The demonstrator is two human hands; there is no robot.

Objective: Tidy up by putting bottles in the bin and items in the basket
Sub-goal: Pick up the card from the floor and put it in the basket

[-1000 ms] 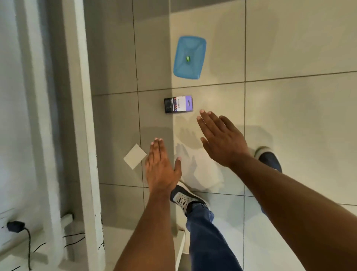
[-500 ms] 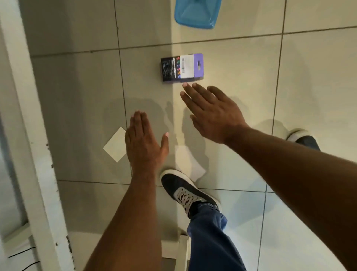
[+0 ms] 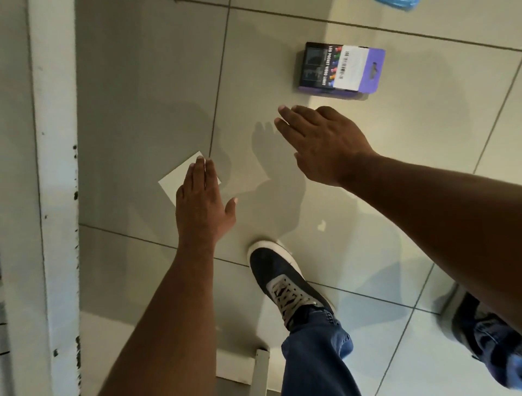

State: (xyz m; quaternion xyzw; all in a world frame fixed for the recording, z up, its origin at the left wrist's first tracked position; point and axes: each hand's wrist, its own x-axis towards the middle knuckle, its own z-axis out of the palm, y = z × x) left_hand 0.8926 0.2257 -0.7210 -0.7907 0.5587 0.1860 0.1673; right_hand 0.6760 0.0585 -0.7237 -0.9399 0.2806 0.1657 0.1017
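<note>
A small purple and black box with a white barcode label lies flat on the tiled floor, upper right of centre. My right hand hovers just below it with fingers straight, holding nothing and a little short of the box. A white square card lies on the floor to the left. My left hand is spread flat over the card's right part, empty; whether it touches the card is unclear.
A white door frame runs down the left side. My dark sneaker stands on the floor below the hands, the other foot at lower right. A blue lid just shows at the top edge.
The view has closed in on the floor and shifted left. Both hands dropped lower; the left one now covers part of the white card, and the blue lid slid almost out of view.
</note>
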